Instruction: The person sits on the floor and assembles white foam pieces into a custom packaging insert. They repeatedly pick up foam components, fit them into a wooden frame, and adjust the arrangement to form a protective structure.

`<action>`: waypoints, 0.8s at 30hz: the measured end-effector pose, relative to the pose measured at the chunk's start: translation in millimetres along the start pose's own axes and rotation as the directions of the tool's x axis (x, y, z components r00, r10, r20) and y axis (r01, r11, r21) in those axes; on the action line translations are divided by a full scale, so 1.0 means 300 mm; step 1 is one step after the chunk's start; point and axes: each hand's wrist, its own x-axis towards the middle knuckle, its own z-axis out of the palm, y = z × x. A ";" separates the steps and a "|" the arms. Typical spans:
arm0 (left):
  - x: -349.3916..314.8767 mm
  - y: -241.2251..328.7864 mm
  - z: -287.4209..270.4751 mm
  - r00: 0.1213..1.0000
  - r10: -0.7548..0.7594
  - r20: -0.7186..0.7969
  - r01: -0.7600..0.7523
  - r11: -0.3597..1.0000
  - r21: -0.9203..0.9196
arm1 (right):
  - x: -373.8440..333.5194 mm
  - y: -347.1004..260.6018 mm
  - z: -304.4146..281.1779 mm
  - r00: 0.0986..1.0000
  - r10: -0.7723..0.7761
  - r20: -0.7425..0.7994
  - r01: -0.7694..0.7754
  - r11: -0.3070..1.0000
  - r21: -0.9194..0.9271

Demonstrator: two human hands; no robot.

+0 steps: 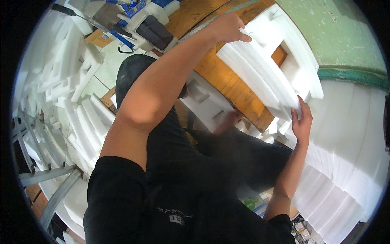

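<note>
A long white foam strip (pixel 256 71) is raised on its edge over the wooden workbench (pixel 235 87), with its broad side toward me. My left hand (pixel 230 29) grips the strip's far end, thumb along the top edge. At the near right end, my right hand (pixel 302 121) has its fingers and thumb around the foam. Directly behind the strip is white foam with a square cutout (pixel 300 53); whether the two are one piece I cannot tell.
Stacked white foam sheets (pixel 341 122) fill the right side. More foam pieces (pixel 65 61) are heaped at the left, near grey metal bars (pixel 48 175). A dark-screened device (pixel 154 32) lies at the back left, beside a long-handled tool (pixel 93 24). Another foam piece (pixel 203 105) sits below the bench edge.
</note>
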 end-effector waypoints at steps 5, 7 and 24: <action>0.000 -0.006 0.009 1.000 -0.026 0.001 0.026 1.000 -0.017 | 0.006 -0.005 -0.006 1.000 0.008 0.015 -0.008 1.000 -0.005; -0.005 0.000 0.009 0.999 -0.047 0.009 0.047 0.998 -0.049 | 0.005 -0.021 -0.013 1.000 0.020 0.021 -0.020 1.000 -0.022; 0.042 -0.042 0.028 0.989 -0.093 0.119 0.105 0.990 -0.098 | -0.008 -0.041 -0.017 0.987 -0.143 0.066 0.150 0.982 -0.114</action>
